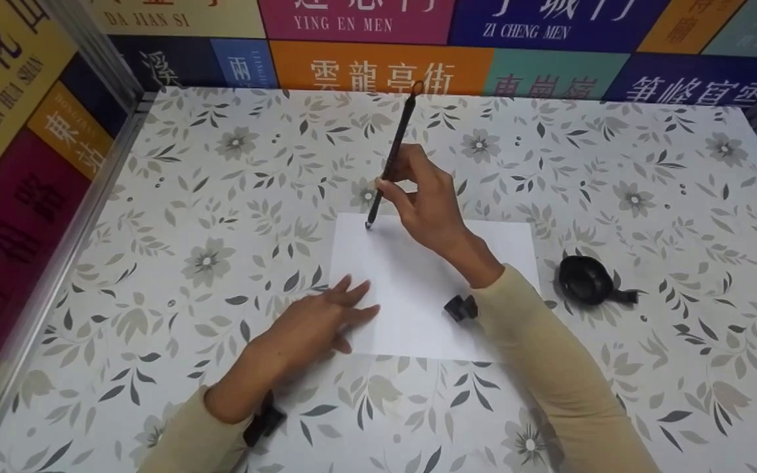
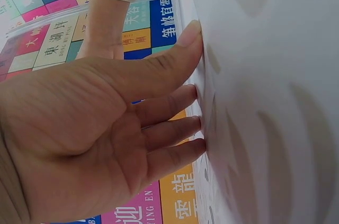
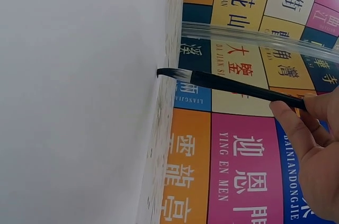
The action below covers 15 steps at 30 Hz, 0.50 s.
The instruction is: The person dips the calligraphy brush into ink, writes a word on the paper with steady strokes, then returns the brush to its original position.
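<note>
A black-handled calligraphy brush (image 1: 395, 148) is pinched by the fingers and thumb of my right hand (image 1: 428, 203). Its loop end points up and away. In the right wrist view the brush's dark, bent tip (image 3: 172, 73) meets the sheet, with a small black mark right at it. The white sheet of paper (image 1: 411, 295) lies flat, and the tip is near its far left corner. My left hand (image 1: 313, 322) rests with spread fingers on the paper's near left edge. From the left wrist, the thumb and fingertips (image 2: 192, 33) press down on the surface.
Right of the paper sits a small black dish with a short handle (image 1: 585, 281). A floral-patterned cloth (image 1: 207, 263) covers the table. Colourful panels with Chinese characters (image 1: 378, 69) stand along the back and left side. Both sleeved wrists wear a black camera mount (image 1: 462, 307).
</note>
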Each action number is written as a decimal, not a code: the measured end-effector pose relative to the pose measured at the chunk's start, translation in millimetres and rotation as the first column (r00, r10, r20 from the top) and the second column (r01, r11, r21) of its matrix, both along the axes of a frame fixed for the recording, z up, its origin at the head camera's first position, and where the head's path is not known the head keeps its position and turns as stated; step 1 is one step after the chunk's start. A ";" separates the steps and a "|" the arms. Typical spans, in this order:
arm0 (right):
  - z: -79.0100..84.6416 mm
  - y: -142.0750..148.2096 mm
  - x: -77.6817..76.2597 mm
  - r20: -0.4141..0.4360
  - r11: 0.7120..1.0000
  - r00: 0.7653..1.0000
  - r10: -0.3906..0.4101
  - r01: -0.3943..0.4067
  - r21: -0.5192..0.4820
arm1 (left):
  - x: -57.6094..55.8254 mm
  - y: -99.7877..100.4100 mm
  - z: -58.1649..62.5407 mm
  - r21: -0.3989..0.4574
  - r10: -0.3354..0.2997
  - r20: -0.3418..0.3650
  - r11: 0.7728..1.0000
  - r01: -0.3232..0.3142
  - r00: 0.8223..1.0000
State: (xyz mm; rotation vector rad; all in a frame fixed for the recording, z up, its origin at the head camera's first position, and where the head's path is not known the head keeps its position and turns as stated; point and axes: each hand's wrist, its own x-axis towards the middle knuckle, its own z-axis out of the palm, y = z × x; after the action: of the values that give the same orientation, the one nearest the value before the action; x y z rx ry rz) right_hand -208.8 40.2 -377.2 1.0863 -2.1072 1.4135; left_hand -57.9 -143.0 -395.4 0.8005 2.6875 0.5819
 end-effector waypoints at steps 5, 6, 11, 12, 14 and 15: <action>1.5 -0.1 1.8 0.007 1.000 1.000 0.010 -0.010 0.021 | -0.1 0.4 -0.8 0.008 -0.009 -0.014 1.000 0.009 1.000; 1.7 -0.3 1.9 0.009 1.000 1.000 0.012 -0.012 0.023 | 0.0 0.5 -0.5 0.009 -0.009 -0.016 1.000 0.009 1.000; 2.4 -1.0 4.0 0.017 0.999 1.000 0.024 -0.025 0.037 | 0.3 0.8 0.4 0.022 -0.002 -0.012 1.000 0.002 1.000; 2.4 -1.1 4.5 0.018 0.999 1.000 0.024 -0.025 0.041 | 0.4 0.8 0.4 0.023 -0.001 -0.011 1.000 0.001 1.000; 2.5 -1.2 5.6 0.018 0.998 1.000 0.025 -0.026 0.048 | 0.3 0.8 0.4 0.024 0.000 -0.012 1.000 0.000 1.000; 2.7 -1.3 6.0 0.019 0.998 0.999 0.027 -0.028 0.050 | 0.1 0.8 0.3 0.021 0.000 -0.012 1.000 0.000 1.000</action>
State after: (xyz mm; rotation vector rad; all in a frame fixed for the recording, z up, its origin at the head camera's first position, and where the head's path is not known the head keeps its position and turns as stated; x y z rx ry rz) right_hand -202.8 38.9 -374.5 1.1303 -2.1598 1.3950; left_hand -57.8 -142.2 -395.1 0.8120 2.6961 0.6089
